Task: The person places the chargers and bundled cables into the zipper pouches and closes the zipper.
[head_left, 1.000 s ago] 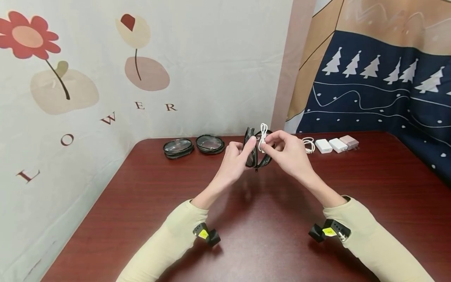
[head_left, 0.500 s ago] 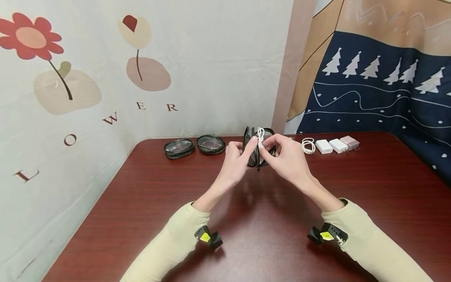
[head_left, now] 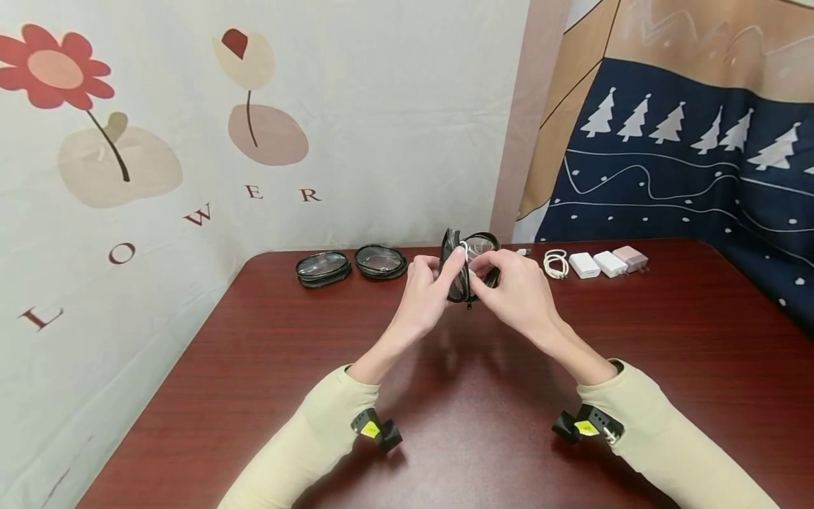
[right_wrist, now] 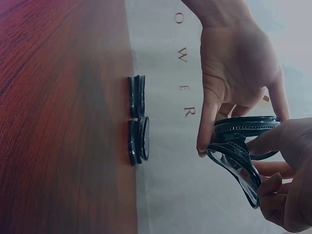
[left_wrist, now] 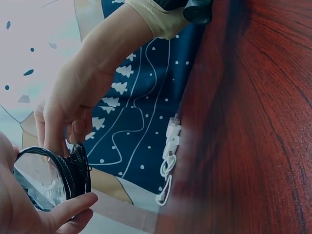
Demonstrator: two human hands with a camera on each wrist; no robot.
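Note:
My left hand (head_left: 427, 293) grips a small round black-edged clear zip pouch (head_left: 449, 247), unzipped and spread apart, above the far side of the table. A bundled white cable (head_left: 465, 247) is mostly inside the pouch, with a small loop showing by my left thumb. The fingers of my right hand (head_left: 523, 293) reach into the pouch's mouth and pinch the cable, though the fingertips are partly hidden. Through the clear window in the left wrist view, a pale bundle (left_wrist: 51, 188) shows faintly. From the right wrist view, the lid (right_wrist: 239, 173) hangs away from the body.
Two similar zip pouches, one (head_left: 323, 267) beside the other (head_left: 380, 261), lie at the table's back left. A coiled white cable (head_left: 556, 264), two white charger plugs (head_left: 584, 264) and a pinkish one (head_left: 630, 257) sit at the back right. Patterned cloths hang behind the table (head_left: 470, 410).
The white cable has gone down into the pouch, pushed by my right hand, which moved slightly lower and left. My left hand keeps its grip on the pouch.

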